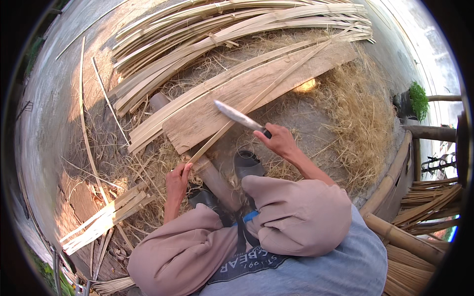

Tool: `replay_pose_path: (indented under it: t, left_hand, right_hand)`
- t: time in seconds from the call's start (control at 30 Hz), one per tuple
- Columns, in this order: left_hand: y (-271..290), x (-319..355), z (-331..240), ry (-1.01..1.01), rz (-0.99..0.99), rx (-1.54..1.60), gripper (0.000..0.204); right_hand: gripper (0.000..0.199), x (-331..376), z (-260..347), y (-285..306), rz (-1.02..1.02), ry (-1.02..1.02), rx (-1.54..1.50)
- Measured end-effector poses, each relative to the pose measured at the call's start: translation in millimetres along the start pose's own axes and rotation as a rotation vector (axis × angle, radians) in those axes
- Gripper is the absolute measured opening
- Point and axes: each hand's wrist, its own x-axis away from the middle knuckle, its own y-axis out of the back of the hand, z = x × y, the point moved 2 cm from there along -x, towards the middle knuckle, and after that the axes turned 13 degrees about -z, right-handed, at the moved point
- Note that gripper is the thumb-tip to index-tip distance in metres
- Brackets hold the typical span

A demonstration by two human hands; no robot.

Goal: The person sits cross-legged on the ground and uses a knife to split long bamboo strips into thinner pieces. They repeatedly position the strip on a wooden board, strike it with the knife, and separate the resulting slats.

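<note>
My right hand [279, 141] is closed round the dark handle of a knife [237, 115], whose long blade points up and to the left. Under the blade runs a thin bamboo strip [269, 89], slanting across a wide wooden board [222, 111]. My left hand [178, 176] pinches the near end of that strip, just off the board's near left corner. Whether the blade touches the strip, I cannot tell. Beneath the board's near end lies a thick bamboo pole [217, 182], reaching back between my feet.
Piles of split bamboo strips [237, 29] lie beyond the board, with a smaller bundle [106, 219] at the left. Curly shavings [358, 128] heap up at the right. A bamboo rail [387, 172] and a green plant [418, 100] stand at the right edge.
</note>
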Motion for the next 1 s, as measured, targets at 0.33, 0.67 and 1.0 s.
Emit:
replay_pose_path:
  t: [0.33,0.67,1.0]
  left_hand:
    - [47,6,33,0.324,0.172,0.118,0.047]
    - [125,-146,-136,-0.073,0.316,-0.241,0.037]
    - [-163,-148,-213,-0.424,0.024,-0.230,0.032]
  right_hand:
    - [0.079,-124,-167,118,-0.371,-0.583,-0.035]
    - [0.047,57,29,11,0.365,-0.227,-0.391]
    - [0.032,75,119,-13,0.727,0.148,-0.685]
